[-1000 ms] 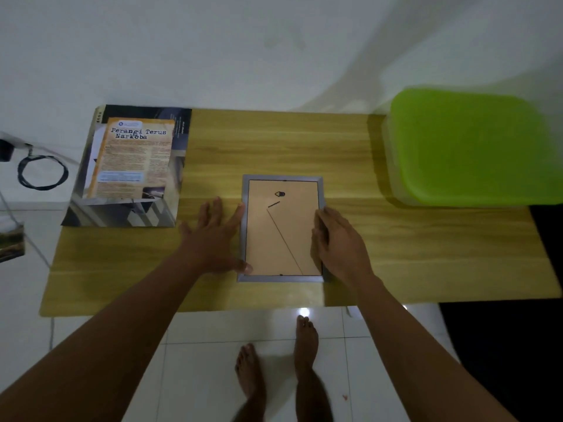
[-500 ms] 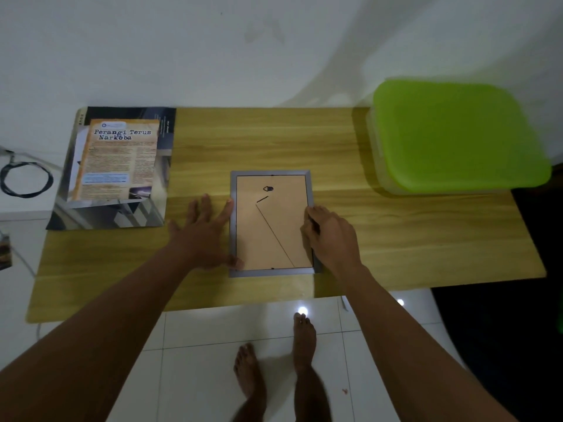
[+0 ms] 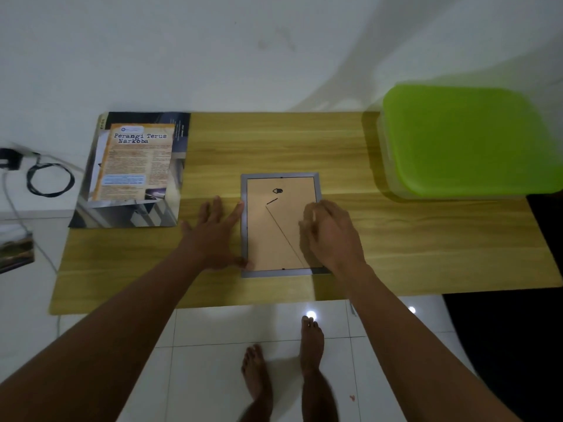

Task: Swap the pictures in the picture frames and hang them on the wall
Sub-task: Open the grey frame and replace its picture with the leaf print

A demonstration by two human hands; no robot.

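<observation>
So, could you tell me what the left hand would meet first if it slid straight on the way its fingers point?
Probably nothing soon: the left hand points along bare table between magazine and picture frame, toward the wall.

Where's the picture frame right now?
Head view: the picture frame lies back up near the middle of the table, left hand at its left edge, right hand over its right side, green-lidded box farther right.
</observation>
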